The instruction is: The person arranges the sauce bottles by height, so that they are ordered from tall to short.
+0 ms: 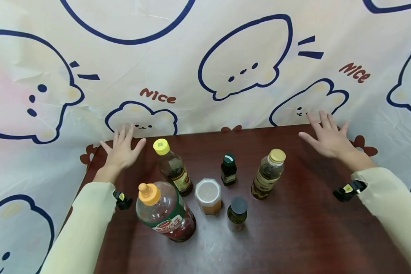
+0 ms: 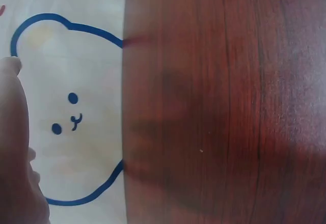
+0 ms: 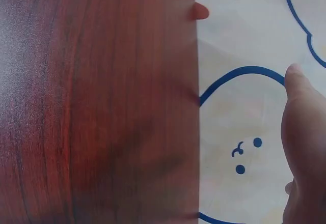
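- Head view: the left hand [image 1: 121, 152] is released, fingers spread and empty, at the far left edge of the brown table [image 1: 294, 236].
- The right hand [image 1: 328, 137] is likewise released and empty at the far right; whether either palm touches anything, I cannot tell.
- Nearest the left hand is the yellow-capped sauce bottle [image 1: 174, 167], just to its right; a reach there should probably come in low, round the body, not at the tall neck.
- Nearer on the left, the big orange-capped plastic bottle [image 1: 169, 215] looks heaviest – likely best steadied with both hands.
- Well to the near left of the right hand is the gold-capped oil bottle [image 1: 268, 175], an easy side grip from the right, I judge.
- Between the flanking bottles are the white-lidded glass jar [image 1: 208, 196], the small dark bottle [image 1: 228, 171] on the far side and the grey-lidded small jar [image 1: 238, 213] on the near side – close enough that sleeves and wrists could knock them, so wide arm paths seem wise.
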Available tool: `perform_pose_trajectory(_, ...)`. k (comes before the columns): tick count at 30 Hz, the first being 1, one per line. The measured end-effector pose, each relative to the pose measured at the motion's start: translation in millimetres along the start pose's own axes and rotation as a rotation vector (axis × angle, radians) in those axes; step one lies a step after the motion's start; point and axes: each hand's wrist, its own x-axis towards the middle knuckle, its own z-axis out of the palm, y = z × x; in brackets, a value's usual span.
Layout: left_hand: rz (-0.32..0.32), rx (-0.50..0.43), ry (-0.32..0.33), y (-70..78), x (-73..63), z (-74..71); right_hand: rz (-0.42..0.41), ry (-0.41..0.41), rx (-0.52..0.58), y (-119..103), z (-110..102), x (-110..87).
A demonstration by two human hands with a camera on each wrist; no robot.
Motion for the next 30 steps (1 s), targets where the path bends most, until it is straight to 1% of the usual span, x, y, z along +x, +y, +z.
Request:
perform_pose_trajectory(4, 0.011, -0.036, 0.033, -2.2, -8.9, -6.4, -0.008, 0.025, 0.028, 1.4, -6.4, -9.4)
perform_pose_trajectory(9, 0.026, -0.063, 0.051, -1.8, -23.7, -15.6, -0.041, 0.063, 0.064, -1.8, -13.2, -22.3)
perform_pose_trajectory(13, 0.067, -0.098, 0.069, -1.1, -39.8, -23.4, -0.078, 0.077, 0.107, -7.4, -17.6, -32.6)
perform_pose_trajectory(16, 0.108, -0.147, 0.09, 1.4, -53.2, -30.1, -0.117, 0.094, 0.16, -10.9, -20.0, -41.9)
perform_pose_trajectory(19, 0.151, -0.214, 0.113, 5.1, -67.2, -36.7, -0.163, 0.118, 0.225, -14.7, -20.8, -50.9)
perform_pose_trajectory(24, 0.227, -0.376, 0.154, 12.7, -91.4, -43.1, -0.233, 0.149, 0.364, -24.6, -18.1, -63.9)
perform_pose_trajectory(27, 0.269, -0.469, 0.177, 19.2, -106.3, -45.3, -0.235, 0.137, 0.459, -33.1, -15.4, -72.6)
perform_pose_trajectory(30, 0.297, -0.542, 0.19, 28.1, -120.2, -47.1, -0.211, 0.121, 0.533, -43.3, -12.5, -80.7)
